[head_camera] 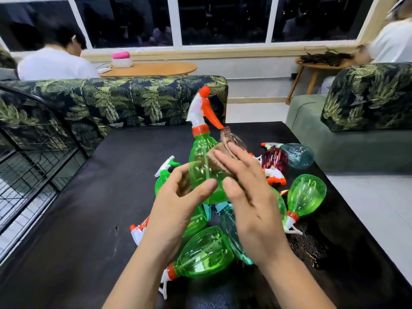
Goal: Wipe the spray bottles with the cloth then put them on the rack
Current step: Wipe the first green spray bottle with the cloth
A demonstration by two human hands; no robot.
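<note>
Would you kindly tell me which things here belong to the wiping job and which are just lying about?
Job: green spray bottle in left hand; brown cloth under right hand; piled spray bottles; black wire rack.
Lying about: pink roll; wooden table; leaf-print sofa; tangled cords.

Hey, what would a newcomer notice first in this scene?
The green spray bottle with its orange-and-white trigger, held upright at centre by the left hand while the right hand presses a brown cloth to it. Beneath, more spray bottles lie heaped on the black table; a wire rack stands far left.
</note>
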